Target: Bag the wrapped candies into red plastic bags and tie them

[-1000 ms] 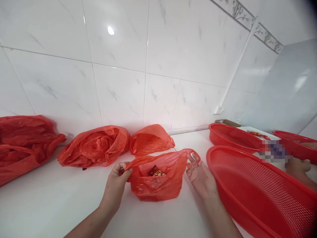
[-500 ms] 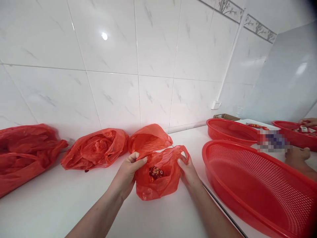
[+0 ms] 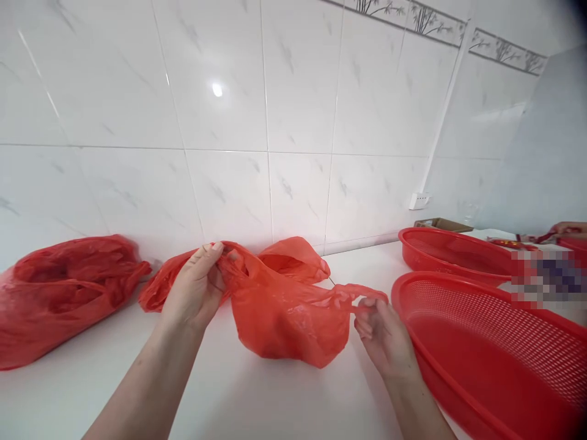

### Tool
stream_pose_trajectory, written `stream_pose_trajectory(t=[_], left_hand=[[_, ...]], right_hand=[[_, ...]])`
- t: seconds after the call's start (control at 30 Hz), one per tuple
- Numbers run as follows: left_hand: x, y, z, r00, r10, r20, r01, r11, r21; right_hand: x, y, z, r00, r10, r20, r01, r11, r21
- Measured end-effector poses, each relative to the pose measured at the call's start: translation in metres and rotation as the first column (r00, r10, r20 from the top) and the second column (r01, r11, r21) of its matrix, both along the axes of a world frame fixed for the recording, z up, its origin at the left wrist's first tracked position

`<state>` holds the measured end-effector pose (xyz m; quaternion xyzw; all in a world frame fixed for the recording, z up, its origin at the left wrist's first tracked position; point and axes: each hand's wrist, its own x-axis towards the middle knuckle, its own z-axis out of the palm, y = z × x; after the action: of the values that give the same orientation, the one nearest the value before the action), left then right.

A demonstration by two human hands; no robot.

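Now my left grip [image 3: 197, 282] and right grip [image 3: 385, 336] clamp opposite ends of the red bag [image 3: 288, 315], mouth stretched between; no knot shows yet.

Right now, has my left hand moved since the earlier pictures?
Yes: judged against the wall socket, your left hand sits farther left and higher in view, still gripping the nearest red bag.
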<state>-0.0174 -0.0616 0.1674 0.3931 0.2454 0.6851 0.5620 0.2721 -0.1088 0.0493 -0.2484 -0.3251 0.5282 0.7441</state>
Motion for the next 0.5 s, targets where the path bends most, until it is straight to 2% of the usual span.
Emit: stream_pose_trajectory(t=[0.13,0.2,0.27,0.37,0.43,0.5], left_hand=[[-0.004,-0.007,-0.003,0.995,-0.033,-0.091,0.039,0.998,0.056],[-0.011,-0.009,-0.009,0.989,-0.018,-0.147,0.032,0.995,0.090],[-0.022,-0.011,-0.019,0.973,0.020,-0.230,0.010,0.992,0.128],[-0.040,-0.018,-0.050,0.926,0.045,-0.375,0.000,0.993,0.120],[-0.048,-0.027,-0.078,0.874,-0.017,-0.486,0.026,1.000,0.011],[-0.050,-0.037,-0.106,0.843,-0.118,-0.526,0.086,0.993,-0.084]], right_hand=[[0.002,-0.007,0.006,0.993,0.065,-0.100,-0.054,0.993,0.101],[0.006,-0.007,0.006,0.994,0.100,-0.041,-0.094,0.988,0.125],[0.008,-0.004,0.004,0.990,0.099,0.096,-0.107,0.991,0.077],[0.001,0.000,0.001,0.947,0.040,0.319,-0.039,0.999,-0.011],[-0.009,-0.001,-0.001,0.910,0.039,0.412,-0.028,0.999,-0.033],[-0.022,-0.005,-0.004,0.888,0.104,0.447,-0.081,0.994,-0.071]])
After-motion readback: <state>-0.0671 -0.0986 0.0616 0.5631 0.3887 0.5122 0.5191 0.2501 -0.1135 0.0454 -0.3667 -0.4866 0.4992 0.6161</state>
